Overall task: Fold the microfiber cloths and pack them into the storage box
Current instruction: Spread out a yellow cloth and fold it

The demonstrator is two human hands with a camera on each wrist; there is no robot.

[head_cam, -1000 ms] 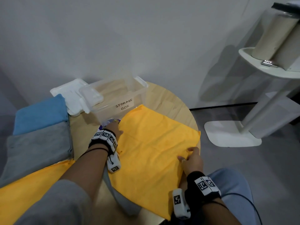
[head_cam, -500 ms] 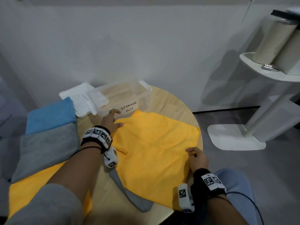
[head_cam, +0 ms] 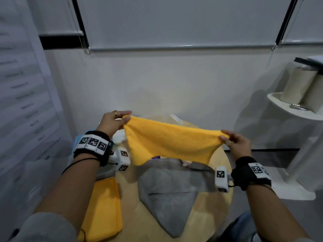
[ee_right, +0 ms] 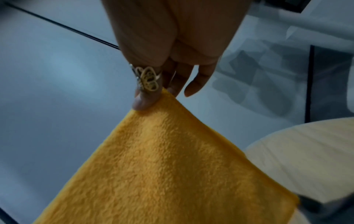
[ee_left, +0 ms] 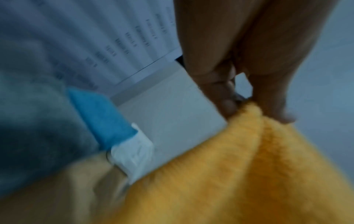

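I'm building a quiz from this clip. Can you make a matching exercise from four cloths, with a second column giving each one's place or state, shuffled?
Things:
1. Large yellow microfiber cloth
2. Grey microfiber cloth
3. Smaller folded yellow cloth
4. Blue folded cloth

Places or states:
A. Lies spread on the round wooden table
B. Pinched at two corners by left hand and right hand, in the air
C. Beside the white lid
D. Under the left forearm

Pairs: 1-B, 2-A, 3-D, 4-C

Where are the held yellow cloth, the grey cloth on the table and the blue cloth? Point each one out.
Held yellow cloth (head_cam: 172,144): head view, middle of the hanging panel.
Grey cloth (head_cam: 167,193): head view, its flat centre on the table.
Blue cloth (ee_left: 103,118): left wrist view, middle of its blue face.
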